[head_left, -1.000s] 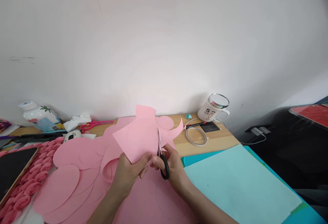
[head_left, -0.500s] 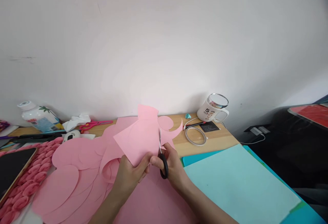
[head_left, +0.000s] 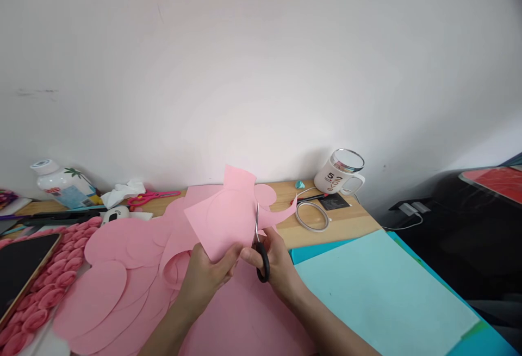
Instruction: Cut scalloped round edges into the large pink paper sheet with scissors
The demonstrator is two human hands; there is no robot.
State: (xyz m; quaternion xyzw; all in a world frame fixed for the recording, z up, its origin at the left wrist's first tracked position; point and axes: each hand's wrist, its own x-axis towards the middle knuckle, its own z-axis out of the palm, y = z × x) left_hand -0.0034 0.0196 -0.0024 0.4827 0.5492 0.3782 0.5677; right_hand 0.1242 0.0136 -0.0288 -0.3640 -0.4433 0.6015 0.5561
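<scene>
A sheet of pink paper (head_left: 228, 217) is held up in front of me, with a faint curved line on it. My left hand (head_left: 210, 272) pinches its lower edge between thumb and fingers. In my right hand (head_left: 271, 261) is a pair of black-handled scissors (head_left: 263, 262), blades upward along the paper's right side. A curved strip of the paper bends away to the right of the blades. Many pink paper ovals (head_left: 92, 296) lie overlapping at the left. A larger pink sheet (head_left: 244, 318) lies under my hands.
Light blue sheets (head_left: 379, 291) lie at the right. Behind them are a white mug (head_left: 336, 175), a coiled cable (head_left: 312, 216) and a dark card (head_left: 333, 201). Pink scissors (head_left: 153, 197), a white bottle (head_left: 65, 185) and a phone (head_left: 26, 269) on a pink braided mat (head_left: 61, 277) are at left.
The pink sheet has tilted slightly and shifted a little right, along with both hands and the scissors. The cut strip now sticks out further right.
</scene>
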